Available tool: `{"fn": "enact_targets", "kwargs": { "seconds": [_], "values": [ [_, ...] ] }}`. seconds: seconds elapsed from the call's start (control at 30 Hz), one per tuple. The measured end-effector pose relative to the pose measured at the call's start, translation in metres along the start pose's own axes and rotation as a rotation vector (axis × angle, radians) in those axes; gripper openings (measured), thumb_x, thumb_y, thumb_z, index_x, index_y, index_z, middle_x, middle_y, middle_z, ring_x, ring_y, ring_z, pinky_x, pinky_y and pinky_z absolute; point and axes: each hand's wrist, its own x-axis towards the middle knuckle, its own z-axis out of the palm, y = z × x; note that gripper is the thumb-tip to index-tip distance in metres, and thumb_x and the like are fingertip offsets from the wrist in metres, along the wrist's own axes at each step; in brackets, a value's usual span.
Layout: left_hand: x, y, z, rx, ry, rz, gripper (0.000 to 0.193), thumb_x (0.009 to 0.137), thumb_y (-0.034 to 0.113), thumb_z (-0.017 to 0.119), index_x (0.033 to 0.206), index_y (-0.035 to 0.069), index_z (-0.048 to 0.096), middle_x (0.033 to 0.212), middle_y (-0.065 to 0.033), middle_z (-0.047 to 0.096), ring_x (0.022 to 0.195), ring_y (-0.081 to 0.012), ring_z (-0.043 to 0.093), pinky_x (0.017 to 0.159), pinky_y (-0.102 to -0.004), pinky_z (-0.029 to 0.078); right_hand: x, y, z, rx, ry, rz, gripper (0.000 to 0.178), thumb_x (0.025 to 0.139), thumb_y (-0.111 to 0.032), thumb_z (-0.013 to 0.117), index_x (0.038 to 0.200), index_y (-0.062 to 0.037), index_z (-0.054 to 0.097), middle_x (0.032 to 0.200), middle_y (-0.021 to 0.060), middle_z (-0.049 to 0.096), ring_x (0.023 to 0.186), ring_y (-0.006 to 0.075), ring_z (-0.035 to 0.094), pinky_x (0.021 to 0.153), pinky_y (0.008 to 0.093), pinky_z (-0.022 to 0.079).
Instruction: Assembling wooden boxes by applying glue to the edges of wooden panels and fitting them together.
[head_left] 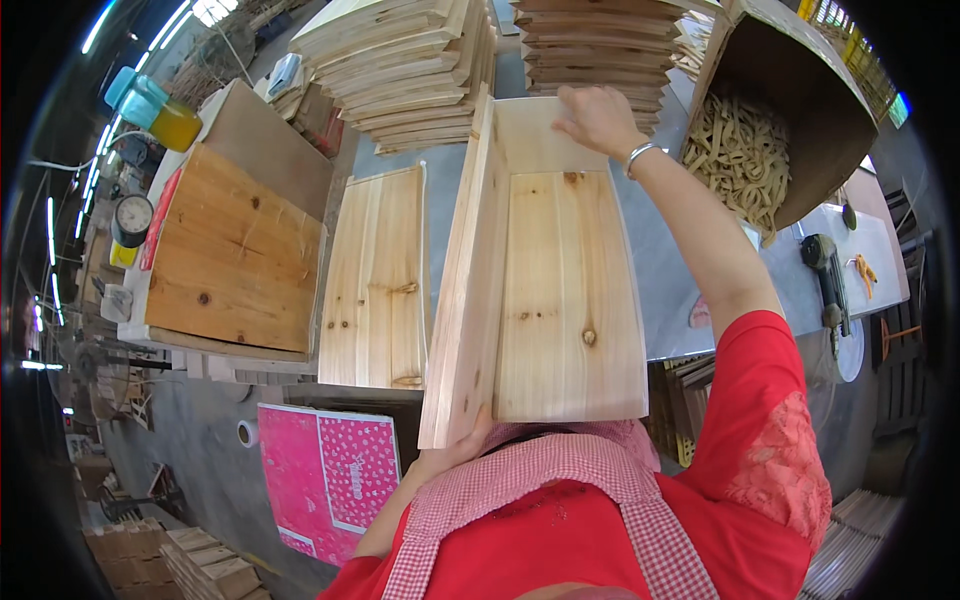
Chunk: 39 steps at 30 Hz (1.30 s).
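A partly built box of pale wood [560, 290] lies in front of me, its near end against my apron. A long side board [470, 270] stands along its left edge, and a short end board [530, 135] closes the far end. My left hand [455, 455] grips the near bottom end of the side board, some fingers hidden behind the wood. My right hand [600, 120] is curled over the top of the far end board, thumb on the inner side. Just left of the box lies a loose knotty wooden panel [375, 280].
Stacks of wooden boards [400, 70] and darker pieces [595, 50] stand at the back. A tipped carton [850, 110] holds pale curled strips [735, 150]. A power tool [828, 280] and orange clippers [863, 275] lie right. A wood-topped stand [235, 250] is left, a pink board [330, 480] below.
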Motion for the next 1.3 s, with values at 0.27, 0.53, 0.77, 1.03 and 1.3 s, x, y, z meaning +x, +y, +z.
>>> {"fn": "enact_targets", "kwargs": {
  "seconds": [0.27,0.53,0.77,1.03,1.3],
  "values": [
    [0.011,0.000,0.002,0.076,0.023,0.111,0.060,0.083,0.013,0.072,0.136,-0.004,0.047,0.131,-0.0209,0.054,0.121,-0.0320,0.054,0.102,-0.0386,0.043,-0.001,-0.001,-0.002,-0.049,-0.009,0.030,0.034,0.083,-0.036,0.072,0.098,-0.0077,0.062,0.089,0.0148,0.070,0.090,0.0336,0.067,0.080,0.0447,0.049],
    [0.008,0.007,-0.002,0.004,0.015,0.037,0.063,0.085,0.015,0.069,0.139,-0.004,0.043,0.132,-0.0204,0.053,0.125,-0.0309,0.051,0.104,-0.0375,0.041,0.038,-0.009,-0.025,0.942,0.567,0.321,0.067,0.088,-0.051,0.069,0.124,0.0043,0.057,0.112,0.0159,0.068,0.098,0.0243,0.068,0.082,0.0376,0.054],
    [-0.030,-0.009,-0.034,-0.219,-0.126,-0.164,0.084,0.074,0.006,0.059,0.152,0.003,0.027,0.136,-0.0234,0.050,0.124,-0.0327,0.054,0.105,-0.0405,0.044,0.092,-0.018,-0.093,1.219,0.830,0.365,0.053,0.088,-0.039,0.073,0.116,0.0057,0.063,0.106,0.0112,0.066,0.088,0.0207,0.069,0.063,0.0300,0.060],
    [0.053,0.020,-0.078,-0.617,0.083,-0.047,0.082,0.088,0.002,0.060,0.158,0.014,0.018,0.151,-0.0122,0.039,0.130,-0.0264,0.051,0.103,-0.0386,0.045,0.005,-0.072,-0.139,1.405,1.086,0.350,0.022,0.081,-0.007,0.068,0.097,0.0078,0.067,0.101,0.0092,0.067,0.085,0.0162,0.062,0.070,0.0300,0.052],
    [0.230,0.054,-0.102,-0.568,-0.064,0.006,0.066,0.094,0.029,0.064,0.152,0.016,0.035,0.145,-0.0122,0.047,0.127,-0.0247,0.053,0.097,-0.0439,0.049,-0.295,-0.067,-0.098,0.868,0.938,0.445,0.044,0.095,-0.013,0.062,0.131,0.0073,0.050,0.133,0.0138,0.055,0.122,0.0204,0.051,0.103,0.0380,0.044]
  ]
}}
